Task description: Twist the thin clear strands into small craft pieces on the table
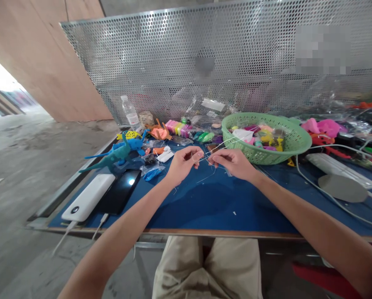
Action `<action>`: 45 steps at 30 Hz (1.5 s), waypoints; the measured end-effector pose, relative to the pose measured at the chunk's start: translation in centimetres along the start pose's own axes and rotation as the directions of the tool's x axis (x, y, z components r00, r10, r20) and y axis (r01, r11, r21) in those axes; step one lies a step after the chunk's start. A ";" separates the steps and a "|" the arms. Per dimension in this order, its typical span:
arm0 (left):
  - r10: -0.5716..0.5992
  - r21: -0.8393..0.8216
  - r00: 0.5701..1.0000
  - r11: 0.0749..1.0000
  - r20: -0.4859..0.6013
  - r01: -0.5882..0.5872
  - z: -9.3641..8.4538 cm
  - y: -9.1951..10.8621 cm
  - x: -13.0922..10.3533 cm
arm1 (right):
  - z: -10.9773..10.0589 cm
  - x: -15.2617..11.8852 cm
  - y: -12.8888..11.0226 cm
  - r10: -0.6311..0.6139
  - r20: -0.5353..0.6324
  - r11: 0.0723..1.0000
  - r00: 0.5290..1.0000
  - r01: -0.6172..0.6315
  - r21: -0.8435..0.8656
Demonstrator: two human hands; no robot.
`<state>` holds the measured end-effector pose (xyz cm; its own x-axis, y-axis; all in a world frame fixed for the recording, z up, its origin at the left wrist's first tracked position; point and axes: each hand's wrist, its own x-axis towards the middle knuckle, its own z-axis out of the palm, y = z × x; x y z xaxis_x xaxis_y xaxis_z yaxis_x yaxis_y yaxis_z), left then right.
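Note:
Thin white wires (206, 156) run between my two hands above the middle of the blue tabletop. My left hand (183, 165) is closed, its thumb and fingertips pinching the wires. Opposite it, my right hand (232, 162) also pinches them, with the fingertips a short gap from the left ones. Long strands slant up to the right in front of a green basket (267, 156). A few loose ends hang below the hands. The exact way the wires cross or wrap at the fingertips is too fine to make out.
On the left are blue-green toy dinosaurs (116, 154), a white power bank (89, 197) and a black phone (120, 192). Coloured clay packs (179, 128) and a bottle (130, 112) stand behind. A white cable (313, 182) curves at right. A perforated metal panel (173, 50) borders the back.

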<state>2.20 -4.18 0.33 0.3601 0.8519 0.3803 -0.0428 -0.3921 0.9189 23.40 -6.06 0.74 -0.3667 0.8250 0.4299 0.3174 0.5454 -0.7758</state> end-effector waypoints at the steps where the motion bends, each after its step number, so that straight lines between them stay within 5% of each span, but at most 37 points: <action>1: -0.023 -0.048 1.000 0.999 -0.011 0.022 0.0 -0.2 0.1 | -0.2 0.0 0.4 -0.030 0.004 0.998 1.000 0.030 -0.058; 7: -0.194 -0.297 0.981 0.937 0.005 0.187 0.5 -0.4 0.2 | 0.0 -0.2 1.8 -0.342 -0.076 0.863 0.937 0.281 -0.420; 16: -0.278 -0.347 0.960 0.898 0.031 0.271 1.0 -0.5 0.1 | 0.4 -0.2 1.7 -0.578 -0.012 0.697 0.816 0.486 -0.526; 26: -0.359 -0.425 0.923 0.821 0.136 0.381 0.3 -0.6 0.3 | 0.8 -0.3 1.5 -0.548 -0.104 0.780 0.830 0.462 -0.421; 35: -0.465 -0.239 0.838 0.813 0.285 0.532 -1.0 0.0 0.2 | 0.6 -0.7 1.9 -0.542 -0.165 0.792 0.824 0.436 -0.428; 45: -0.331 -0.305 0.934 0.883 0.130 0.356 0.0 -0.9 0.1 | 1.2 -0.7 1.6 -0.532 -0.156 0.811 0.832 0.449 -0.374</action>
<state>2.23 -3.74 -0.46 0.4721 0.8807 0.0371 -0.1941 0.0628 0.9790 23.13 -5.92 -1.32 -0.3379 0.4195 0.8425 0.4205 0.8681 -0.2636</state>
